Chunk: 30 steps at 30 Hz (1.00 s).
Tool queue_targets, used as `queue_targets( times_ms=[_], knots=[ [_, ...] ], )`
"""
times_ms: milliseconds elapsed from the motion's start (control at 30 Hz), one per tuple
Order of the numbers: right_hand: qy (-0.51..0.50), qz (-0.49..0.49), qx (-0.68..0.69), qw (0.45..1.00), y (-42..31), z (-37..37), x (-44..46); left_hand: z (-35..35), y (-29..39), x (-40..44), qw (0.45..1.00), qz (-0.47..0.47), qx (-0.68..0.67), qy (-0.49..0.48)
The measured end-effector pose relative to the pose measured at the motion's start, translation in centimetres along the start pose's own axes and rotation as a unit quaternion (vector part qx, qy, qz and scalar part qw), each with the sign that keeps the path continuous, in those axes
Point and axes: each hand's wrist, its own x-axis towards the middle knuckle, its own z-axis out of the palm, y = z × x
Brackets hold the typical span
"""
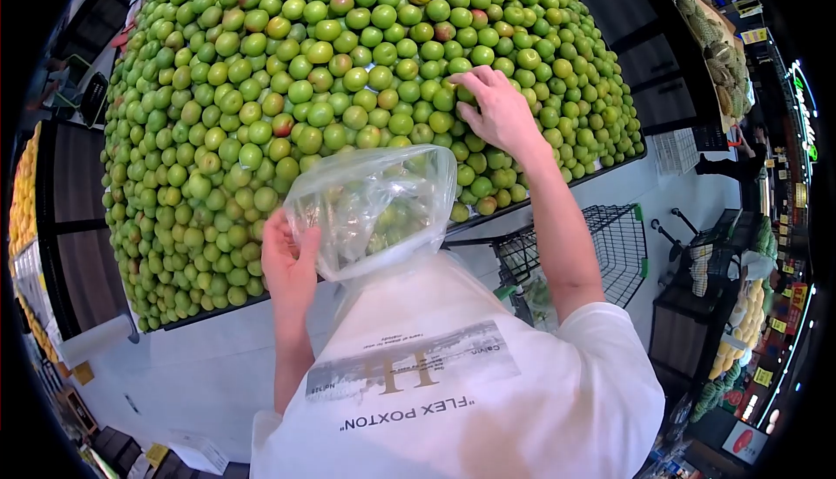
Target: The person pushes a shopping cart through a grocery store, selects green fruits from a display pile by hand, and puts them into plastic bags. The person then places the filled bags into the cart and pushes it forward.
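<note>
1. The bare left hand (291,257) has a narrow grip, thumb against fingers, on the near-left edge of a clear, thin plastic bag (376,218).
2. The bag is in front of the white printed T-shirt (470,396), its mouth spread wide; whether the green shapes showing through lie inside or behind it, I cannot tell.
3. The bare right hand (500,115) reaches onto the heap of round, glossy green fruits (354,117), fingers bent and thumb apart; I cannot tell whether it grips one.
4. The fruits, some blushed red, fill the display beyond the bag.
5. A black wire shopping cart with green corners (610,244) stands right of the bag.
</note>
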Motion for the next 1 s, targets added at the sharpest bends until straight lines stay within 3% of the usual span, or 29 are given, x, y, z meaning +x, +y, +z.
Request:
queue_targets(
  times_ms=[33,133,200,267,333,400,500,633,700,800,1000],
  knots=[
    [0.019,-0.037,-0.042,0.998,0.0,1.0,0.2,0.0,-0.3,-0.1,0.998,0.01,-0.065,-0.018],
    [-0.039,-0.057,-0.103,0.992,-0.8,2.2,1.1,-0.3,-0.1,-0.4,0.994,-0.034,-0.097,-0.037],
    [-0.024,-0.076,-0.132,0.988,-1.3,2.3,1.7,0.2,0.3,-0.6,0.993,-0.031,-0.117,-0.017],
    [-0.12,-0.024,-0.18,0.976,-2.2,1.9,2.5,0.4,0.6,-0.7,0.991,-0.028,-0.127,-0.01],
    [-0.133,-0.013,-0.152,0.979,-2.1,2.0,2.7,0.5,0.7,-0.7,0.991,-0.034,-0.133,0.004],
    [-0.059,-0.02,-0.052,0.997,-1.8,1.7,2.2,0.5,0.6,-0.8,0.989,-0.041,-0.139,0.019],
    [0.004,0.005,0.185,0.983,-6.1,-2.8,0.2,0.6,0.6,-0.9,0.987,-0.047,-0.15,0.036],
    [-0.117,-0.197,0.347,0.909,-12.4,-3.6,-3.5,0.7,0.7,-1.0,0.985,-0.052,-0.164,0.033],
    [-0.287,-0.198,0.318,0.882,-14.3,-2.1,-4.7,1.2,1.0,-0.7,0.986,-0.047,-0.159,0.028],
    [-0.338,-0.198,0.253,0.885,-15.4,2.4,-5.5,1.1,1.6,-1.1,0.983,-0.065,-0.17,0.022],
    [-0.323,-0.24,0.237,0.884,-14.9,6.8,-6.5,0.3,1.9,-1.1,0.986,-0.077,-0.147,0.024]
  ],
)
